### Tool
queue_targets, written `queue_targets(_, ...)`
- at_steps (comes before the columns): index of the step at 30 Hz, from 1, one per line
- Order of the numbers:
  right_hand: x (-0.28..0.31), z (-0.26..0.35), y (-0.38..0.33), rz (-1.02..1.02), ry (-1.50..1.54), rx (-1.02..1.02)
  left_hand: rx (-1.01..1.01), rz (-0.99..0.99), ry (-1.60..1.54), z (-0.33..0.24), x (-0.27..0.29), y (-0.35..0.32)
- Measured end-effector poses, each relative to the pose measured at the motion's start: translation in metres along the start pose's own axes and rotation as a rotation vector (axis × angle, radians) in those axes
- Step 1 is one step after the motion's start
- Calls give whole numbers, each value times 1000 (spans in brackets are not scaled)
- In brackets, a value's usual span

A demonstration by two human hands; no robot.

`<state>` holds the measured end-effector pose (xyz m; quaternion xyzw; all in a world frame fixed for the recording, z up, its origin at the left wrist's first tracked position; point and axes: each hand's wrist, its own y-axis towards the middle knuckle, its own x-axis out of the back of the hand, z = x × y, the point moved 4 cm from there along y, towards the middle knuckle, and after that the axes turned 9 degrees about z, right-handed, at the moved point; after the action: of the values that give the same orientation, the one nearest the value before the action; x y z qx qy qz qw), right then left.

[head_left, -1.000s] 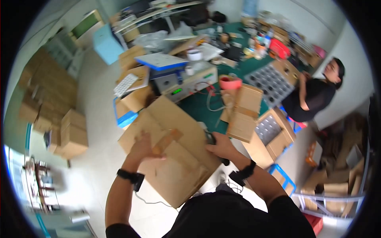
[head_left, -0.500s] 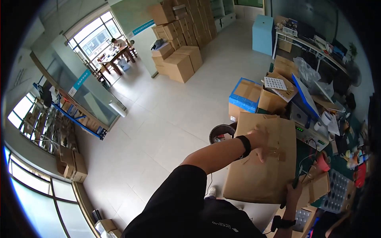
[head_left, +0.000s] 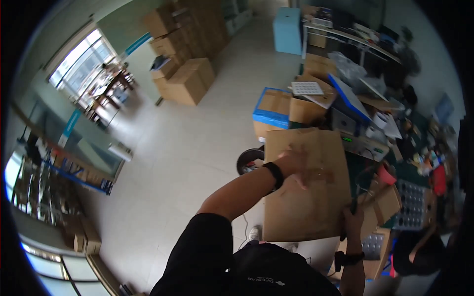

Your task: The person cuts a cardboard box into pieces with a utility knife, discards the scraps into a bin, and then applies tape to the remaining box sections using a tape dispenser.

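A large closed cardboard box (head_left: 323,202) with a strip of tape along its top stands in front of me. My left hand (head_left: 295,165) rests on the box top beside the tape, thumb spread away from the fingers, holding nothing. At the box's near right corner, my right hand (head_left: 352,223) is closed around a slim dark-handled tool (head_left: 354,203); its exact kind is too small and blurred to make out. Both wrists wear black bands.
A dark bin (head_left: 245,160) stands left of the box. Beyond are a blue-taped carton (head_left: 271,107) and an electronic device with a green display (head_left: 364,146). A red cone-shaped thing (head_left: 386,174) and a grey tray with round cells (head_left: 414,204) lie right. Another person (head_left: 419,251) is at lower right.
The whole view has swung right, so the scene sits further left and looks blurred. Both hands keep nearly the same places on the box. More of the other person shows.
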<state>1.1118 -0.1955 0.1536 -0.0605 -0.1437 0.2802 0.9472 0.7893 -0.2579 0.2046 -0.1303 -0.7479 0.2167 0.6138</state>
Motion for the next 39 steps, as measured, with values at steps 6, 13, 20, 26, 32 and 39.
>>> queue_targets(6,-18,1,8,-67,-351,99,22,9,-3,15,3,-17)
queue_targets(13,-9,0,-5,-91,-273,-36,-10,91,20,-3,15,-16)
queue_targets(20,-17,9,-6,-113,-309,20,23,90,63,7,12,-17)
queue_targets(26,-13,10,-9,-111,-302,-9,4,118,87,2,12,-14)
queue_targets(32,-15,13,-7,-127,-330,8,-14,107,132,6,9,-9)
queue_targets(39,-18,35,-8,-85,-459,-75,72,142,114,7,11,-10)
